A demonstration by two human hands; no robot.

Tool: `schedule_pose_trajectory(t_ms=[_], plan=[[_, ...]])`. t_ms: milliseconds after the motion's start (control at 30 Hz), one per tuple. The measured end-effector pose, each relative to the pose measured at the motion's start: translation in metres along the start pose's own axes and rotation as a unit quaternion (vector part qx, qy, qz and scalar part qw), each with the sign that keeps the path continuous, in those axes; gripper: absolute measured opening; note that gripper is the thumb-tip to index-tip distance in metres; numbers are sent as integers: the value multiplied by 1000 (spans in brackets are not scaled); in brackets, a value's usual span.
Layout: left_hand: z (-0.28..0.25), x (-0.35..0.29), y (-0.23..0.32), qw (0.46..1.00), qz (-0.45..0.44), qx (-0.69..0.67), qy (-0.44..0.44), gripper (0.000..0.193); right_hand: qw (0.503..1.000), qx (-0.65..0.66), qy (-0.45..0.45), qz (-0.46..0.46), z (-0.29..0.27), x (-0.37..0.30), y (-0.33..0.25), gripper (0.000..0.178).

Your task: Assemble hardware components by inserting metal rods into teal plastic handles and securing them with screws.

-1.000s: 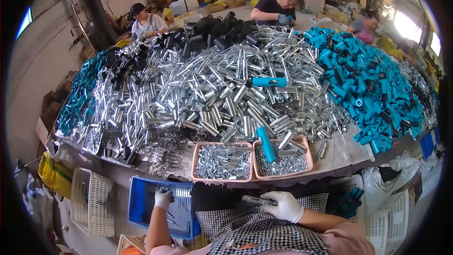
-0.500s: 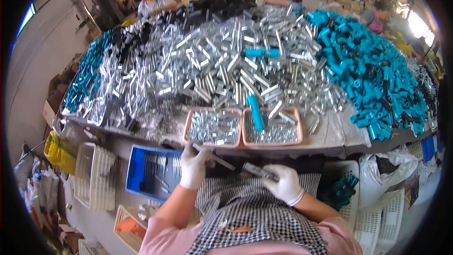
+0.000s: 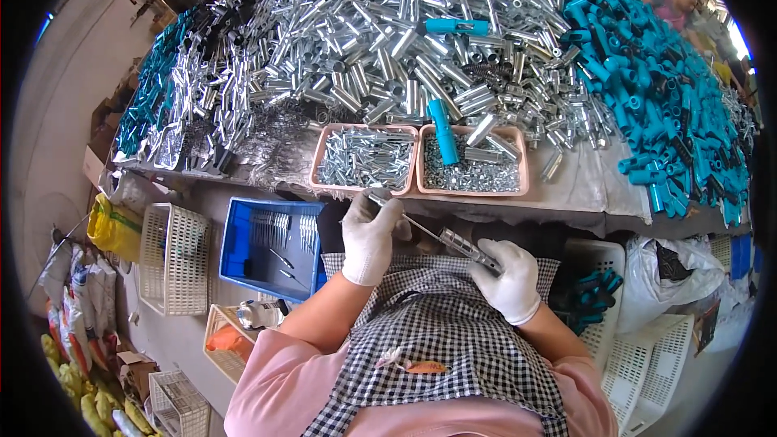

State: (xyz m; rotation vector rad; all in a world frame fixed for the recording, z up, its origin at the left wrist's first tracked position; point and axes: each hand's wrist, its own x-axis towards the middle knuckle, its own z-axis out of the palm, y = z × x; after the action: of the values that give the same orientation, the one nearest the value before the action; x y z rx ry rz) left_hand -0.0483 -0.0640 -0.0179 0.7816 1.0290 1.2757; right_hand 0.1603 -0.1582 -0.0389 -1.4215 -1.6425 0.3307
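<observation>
rod and tube nearly in line between the hands.
from here i see the left hand (image 3: pixel 371 236) pinched shut on the rod (image 3: pixel 419 226), the right hand (image 3: pixel 508 279), nearer the tube (image 3: pixel 460 244), curled round its lower-right end. both long axes slant down to the right. the gap of half a second ago has closed; i can't tell if the tip is inside.

Short-sleeved pale pink fabric top (image 3: pixel 271 376). Black-and-white checked fabric apron (image 3: pixel 473 364), elongated orange patch (image 3: pixel 426 367), small whitish ornament (image 3: pixel 392 358) on front. White fabric left glove (image 3: pixel 368 244), white fabric right glove (image 3: pixel 510 282).
</observation>
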Motion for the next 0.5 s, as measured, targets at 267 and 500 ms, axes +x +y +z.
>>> schedule_pose_trajectory(t_ms=[267, 500], plan=[[-6, 5, 9, 999, 29, 2, 35, 3, 1000, 10, 20, -12, 3, 1, 2, 34], [3, -11, -16, 998, -68, 9, -10, 11, 999, -22, 23, -36, 7, 7, 3, 33]])
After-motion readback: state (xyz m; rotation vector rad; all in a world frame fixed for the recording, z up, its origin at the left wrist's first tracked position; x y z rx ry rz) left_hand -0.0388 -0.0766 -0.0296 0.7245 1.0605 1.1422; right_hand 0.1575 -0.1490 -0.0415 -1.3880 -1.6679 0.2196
